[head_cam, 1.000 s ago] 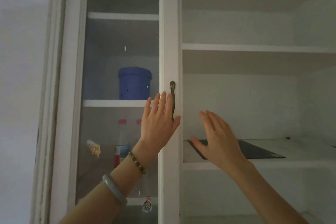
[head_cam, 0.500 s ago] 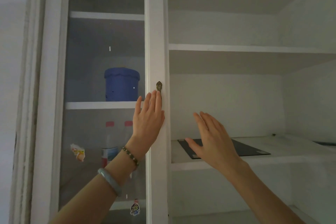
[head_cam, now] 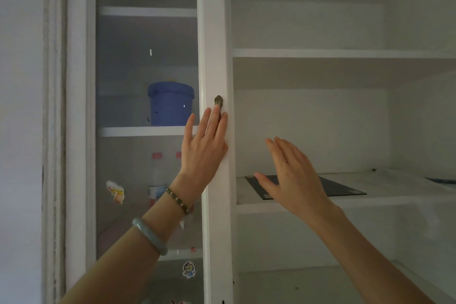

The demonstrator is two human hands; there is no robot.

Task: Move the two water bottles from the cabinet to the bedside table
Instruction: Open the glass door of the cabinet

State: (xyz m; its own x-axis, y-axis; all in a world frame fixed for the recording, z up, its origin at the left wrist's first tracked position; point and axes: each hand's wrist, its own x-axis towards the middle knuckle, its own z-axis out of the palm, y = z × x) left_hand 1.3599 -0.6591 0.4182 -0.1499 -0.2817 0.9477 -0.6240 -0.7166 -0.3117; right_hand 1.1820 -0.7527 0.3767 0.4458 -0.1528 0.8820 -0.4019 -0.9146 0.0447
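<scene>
Two clear water bottles with pink caps stand behind the glass cabinet door (head_cam: 148, 69). One bottle (head_cam: 157, 180) shows fully; the other bottle (head_cam: 178, 155) shows only its cap beside my wrist. My left hand (head_cam: 202, 150) lies flat on the door's white frame, fingers apart, its fingertips just below the small bronze handle (head_cam: 218, 100). My right hand (head_cam: 293, 175) hovers open in front of the open right side of the cabinet, holding nothing.
A blue bucket (head_cam: 170, 103) stands on the shelf above the bottles. A dark flat mat (head_cam: 340, 186) lies on the right shelf (head_cam: 370, 201). Stickers (head_cam: 115, 192) are stuck on the glass. A white wall lies at the left.
The door has swung further shut toward its frame under my left hand, and the handle now shows end-on. My right hand stays raised in nearly the same place.
</scene>
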